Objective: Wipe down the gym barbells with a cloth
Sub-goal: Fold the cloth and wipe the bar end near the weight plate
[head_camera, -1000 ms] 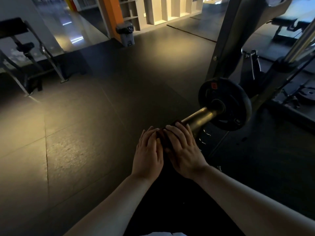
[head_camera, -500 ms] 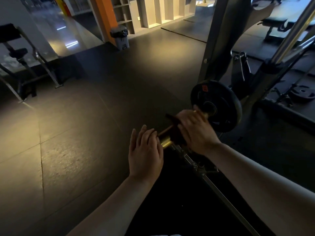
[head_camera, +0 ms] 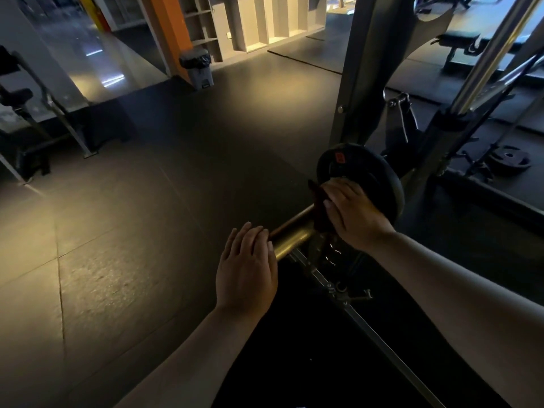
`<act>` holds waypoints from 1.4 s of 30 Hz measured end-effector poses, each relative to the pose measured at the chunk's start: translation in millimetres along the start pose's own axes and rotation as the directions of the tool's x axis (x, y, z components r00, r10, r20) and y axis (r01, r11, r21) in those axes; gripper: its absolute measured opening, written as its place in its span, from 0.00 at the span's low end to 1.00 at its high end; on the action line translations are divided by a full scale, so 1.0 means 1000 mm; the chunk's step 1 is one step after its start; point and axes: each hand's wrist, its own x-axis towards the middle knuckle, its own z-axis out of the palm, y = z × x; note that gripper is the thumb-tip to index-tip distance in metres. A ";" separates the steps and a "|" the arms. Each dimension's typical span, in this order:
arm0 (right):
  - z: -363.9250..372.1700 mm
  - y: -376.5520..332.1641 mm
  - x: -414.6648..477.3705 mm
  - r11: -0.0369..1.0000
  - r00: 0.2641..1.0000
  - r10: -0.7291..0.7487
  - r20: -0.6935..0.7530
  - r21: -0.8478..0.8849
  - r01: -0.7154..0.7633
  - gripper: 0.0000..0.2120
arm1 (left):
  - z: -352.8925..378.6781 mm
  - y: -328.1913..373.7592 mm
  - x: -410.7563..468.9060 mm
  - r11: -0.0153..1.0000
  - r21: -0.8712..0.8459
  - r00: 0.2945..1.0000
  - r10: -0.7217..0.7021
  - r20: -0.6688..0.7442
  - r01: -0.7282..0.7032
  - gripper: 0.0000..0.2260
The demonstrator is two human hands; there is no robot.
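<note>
Gripping the dark cloth (head_camera: 318, 207), the right hand (head_camera: 351, 214) is pressing it round the smooth brass-coloured barbell sleeve (head_camera: 293, 238), right against one round black weight plate (head_camera: 368, 169). The left hand (head_camera: 246, 269) is resting on the sleeve's end with straight fingers, holding nothing. The sleeve is hanging above a dark, grainy tiled floor (head_camera: 117, 245), beside a grey metal rack upright (head_camera: 360, 78). A second plate (head_camera: 510, 159) is lying flat further behind, and one grey bin (head_camera: 197, 69) is standing by an orange pillar (head_camera: 173, 30).

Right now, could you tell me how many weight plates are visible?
2: a loaded plate on the barbell sleeve beside the right hand, a loose plate lying flat at far right. Others may be hidden.
</note>
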 end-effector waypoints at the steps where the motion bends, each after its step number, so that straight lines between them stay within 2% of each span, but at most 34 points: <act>1: 0.006 -0.002 -0.007 0.999 0.998 0.048 -0.041 0.027 -0.047 0.25 | 0.000 0.000 0.000 1.000 -0.002 1.000 -0.002 -0.002 0.002 0.19; 4: 0.033 -0.018 -0.039 0.982 0.980 0.147 -0.136 0.136 -0.128 0.25 | 0.002 0.000 -0.001 1.000 0.002 1.000 0.000 0.003 0.000 0.20; 6: 0.040 -0.016 -0.049 0.989 0.978 0.110 -0.180 0.117 -0.090 0.26 | 0.003 -0.001 -0.001 1.000 0.006 1.000 0.010 -0.005 -0.010 0.20; 8: 0.030 -0.004 -0.038 0.995 0.988 0.048 -0.150 0.093 -0.034 0.24 | 0.004 -0.001 0.000 1.000 0.014 1.000 0.019 -0.017 -0.019 0.19; 10: 0.013 0.000 -0.016 0.995 0.997 0.057 -0.058 0.086 -0.052 0.26 | 0.006 0.000 0.000 1.000 0.024 0.999 0.018 -0.033 -0.017 0.18; 12: 0.006 -0.010 0.000 0.991 0.992 0.116 -0.051 0.073 -0.112 0.26 | 0.008 0.000 0.000 1.000 0.025 0.999 0.014 -0.046 -0.013 0.18; 15: 0.015 -0.043 -0.006 0.968 0.961 0.233 -0.150 0.132 -0.214 0.23 | 0.008 0.000 0.001 0.999 0.039 0.998 0.012 -0.054 -0.010 0.19; 16: 0.020 -0.053 -0.015 0.975 0.969 0.192 -0.157 0.143 -0.170 0.23 | 0.008 0.000 0.001 0.999 0.043 0.998 0.015 -0.058 -0.012 0.19; 19: 0.026 -0.054 -0.038 0.990 0.991 -0.127 -0.044 0.055 0.129 0.24 | 0.006 0.002 0.001 0.999 0.046 0.999 0.009 -0.050 -0.007 0.20; 21: 0.017 -0.036 -0.031 0.978 0.978 -0.207 0.007 -0.001 0.207 0.24 | 0.004 0.003 0.002 0.999 0.038 0.999 0.003 -0.043 -0.001 0.19; 22: 0.014 -0.029 -0.026 0.986 0.986 -0.165 -0.005 0.004 0.165 0.24 | 0.004 0.003 0.002 0.999 0.033 0.999 -0.002 -0.040 0.003 0.19; 25: 0.015 -0.031 -0.018 0.982 0.983 0.157 -0.098 0.123 -0.145 0.26 | 0.001 0.003 0.001 1.000 0.004 1.000 -0.021 -0.007 0.021 0.20; 27: 0.025 -0.056 -0.022 0.963 0.961 0.236 -0.143 0.165 -0.212 0.27 | 0.000 0.002 0.001 1.000 -0.009 1.000 -0.025 0.013 0.025 0.20; 28: 0.032 -0.072 -0.026 0.973 0.970 0.189 -0.154 0.161 -0.164 0.26 | 0.000 0.001 0.001 1.000 -0.012 0.999 -0.025 0.021 0.025 0.20; 31: 0.051 -0.095 -0.041 0.985 0.983 -0.115 -0.141 0.110 0.131 0.24 | -0.001 -0.004 -0.001 0.999 -0.027 0.998 -0.021 0.061 0.023 0.22; 33: 0.047 -0.081 -0.038 0.953 0.954 -0.290 -0.074 0.075 0.295 0.23 | -0.003 -0.008 -0.005 0.999 -0.051 0.998 -0.004 0.071 0.008 0.22; 35: 0.037 -0.057 -0.028 0.925 0.924 -0.379 -0.042 0.024 0.380 0.21 | -0.007 -0.011 -0.009 0.996 -0.091 0.998 0.011 0.066 -0.005 0.21; 36: 0.031 -0.046 -0.022 0.940 0.939 -0.338 -0.054 0.019 0.340 0.20 | -0.008 -0.012 -0.011 0.993 -0.116 0.998 0.008 0.064 0.000 0.20; 38: 0.023 -0.039 -0.016 0.993 0.990 -0.092 -0.106 0.067 0.100 0.20 | -0.012 -0.016 -0.015 0.987 -0.159 0.997 -0.013 0.073 0.024 0.20; 40: 0.027 -0.059 -0.019 0.982 0.975 0.160 -0.154 0.126 -0.141 0.21 | -0.014 -0.018 -0.019 0.985 -0.163 0.996 -0.041 0.078 0.053 0.19; 41: 0.033 -0.076 -0.024 0.969 0.964 0.218 -0.153 0.153 -0.194 0.22 | -0.014 -0.019 -0.021 0.985 -0.156 0.995 -0.062 0.076 0.073 0.18; 42: 0.039 -0.095 -0.032 0.968 0.967 0.215 -0.139 0.162 -0.192 0.23 | -0.013 -0.019 -0.024 0.984 -0.153 0.994 -0.082 0.074 0.093 0.18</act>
